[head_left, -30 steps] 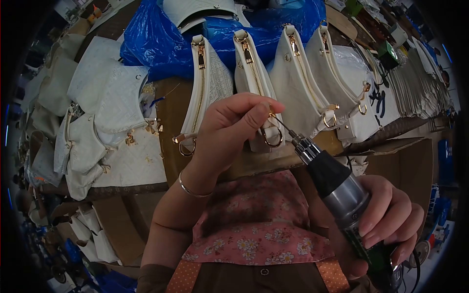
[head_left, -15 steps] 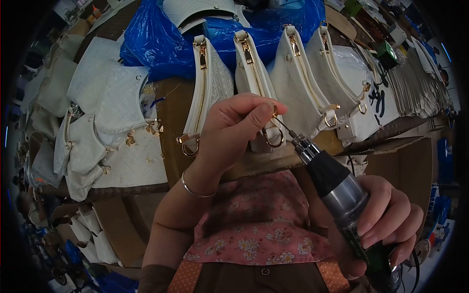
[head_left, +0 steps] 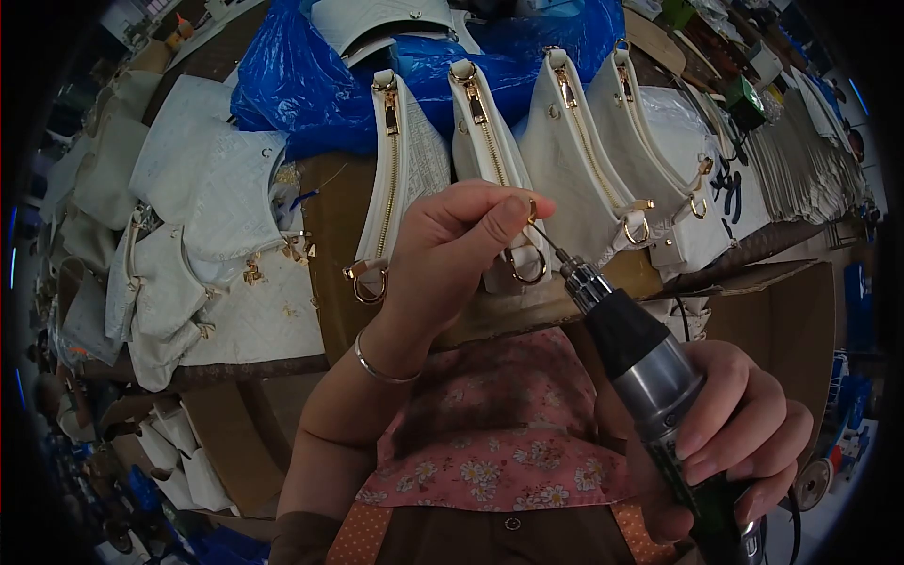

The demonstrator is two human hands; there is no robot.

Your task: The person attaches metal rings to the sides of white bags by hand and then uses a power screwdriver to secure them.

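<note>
My left hand (head_left: 461,240), with a silver bangle at the wrist, pinches a small gold metal piece (head_left: 532,209) between thumb and index finger. In my right hand (head_left: 744,424) is an electric screwdriver (head_left: 650,363), its thin bit pointing up and left to the gold piece. Behind my left hand stands a white bag (head_left: 485,141) with a gold zipper and a gold ring (head_left: 527,266) at its lower end. Another white bag (head_left: 405,151) is to its left, and two more (head_left: 574,151) (head_left: 650,141) stand to its right.
Blue plastic (head_left: 301,75) lies behind the bags. White bag pieces (head_left: 221,188) are piled at left. Blue-handled pliers (head_left: 728,188) and stacked sheets (head_left: 810,169) lie at right. Cardboard boxes (head_left: 235,438) (head_left: 796,330) stand below the table edge on both sides.
The screwdriver and my right hand have shifted slightly up and left. My left hand keeps its pinch on the gold piece almost in place.
</note>
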